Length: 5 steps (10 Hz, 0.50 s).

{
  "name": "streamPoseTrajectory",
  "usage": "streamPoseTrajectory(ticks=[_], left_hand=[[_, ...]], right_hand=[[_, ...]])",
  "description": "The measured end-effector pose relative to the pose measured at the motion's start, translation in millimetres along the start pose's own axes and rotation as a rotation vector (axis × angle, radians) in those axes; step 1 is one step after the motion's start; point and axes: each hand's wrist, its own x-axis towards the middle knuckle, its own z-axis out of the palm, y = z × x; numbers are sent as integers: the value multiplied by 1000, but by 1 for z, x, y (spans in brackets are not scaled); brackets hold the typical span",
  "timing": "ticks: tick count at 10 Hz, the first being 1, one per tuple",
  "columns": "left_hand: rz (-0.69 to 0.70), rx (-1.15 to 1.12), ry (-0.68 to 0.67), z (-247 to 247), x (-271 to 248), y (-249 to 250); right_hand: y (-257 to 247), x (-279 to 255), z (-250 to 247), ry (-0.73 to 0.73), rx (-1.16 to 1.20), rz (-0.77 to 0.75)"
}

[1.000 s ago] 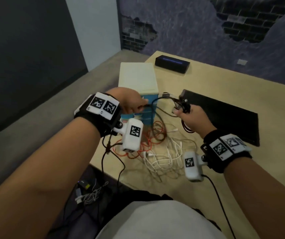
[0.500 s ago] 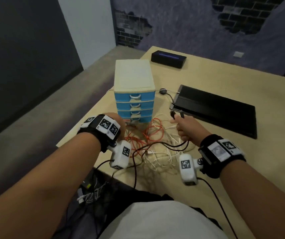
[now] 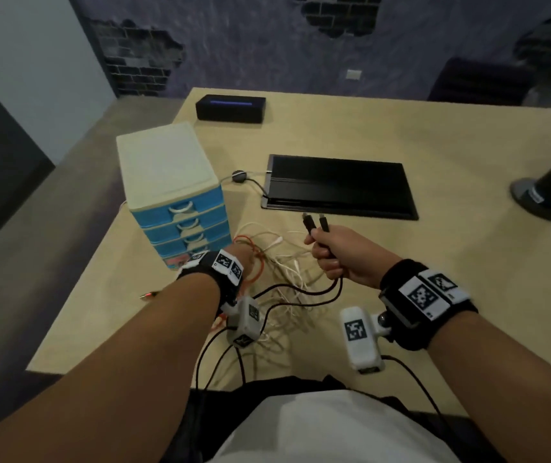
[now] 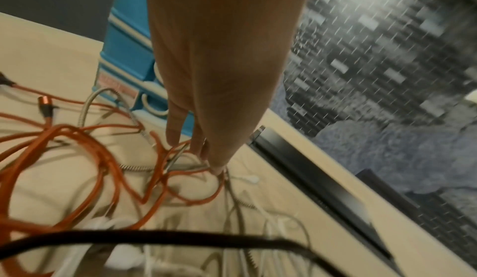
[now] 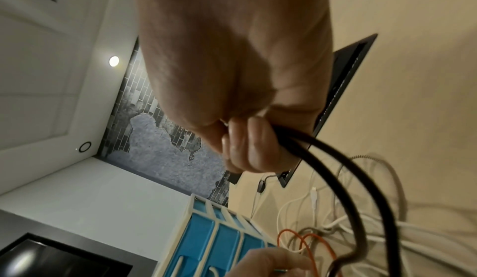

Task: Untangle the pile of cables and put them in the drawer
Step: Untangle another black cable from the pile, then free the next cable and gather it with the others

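My right hand grips a black cable folded double, and both plugs stick up above the fist. Its two strands hang from my curled fingers and run down to the pile. My left hand is lowered into the tangle beside the blue drawer unit, whose drawers are all shut. In the left wrist view its straight fingers touch loops of the orange cable and a grey braided cable. White cables lie mixed in between my hands.
A black flat panel lies behind my right hand, with a small round puck wired to it. There is a black box at the far edge and a grey pole base at the right. One orange plug lies near the table's left edge.
My left hand has let go of the black cable and dropped from in front of the drawers into the pile. My right hand has lowered a little, still holding the black cable.
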Motion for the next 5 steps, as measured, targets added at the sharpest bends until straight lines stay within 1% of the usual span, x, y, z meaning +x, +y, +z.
streamPoseTrajectory(ticks=[1,2,3,4,5], left_hand=[[-40,-90,-32,12,19,-5],[-53,-199,-8,18,21,-8],[4,-35,48,27,26,-19],[4,4,96,36,39,-32],[53,74,73,45,53,-43]], right_hand=[[4,-3,-4,30,-51,12],[7,-7,-4,47,-89,28],[9,-10,-6,61,-88,30],[10,-12,-8,79,-79,27],[8,-12,-10,87,-79,20]])
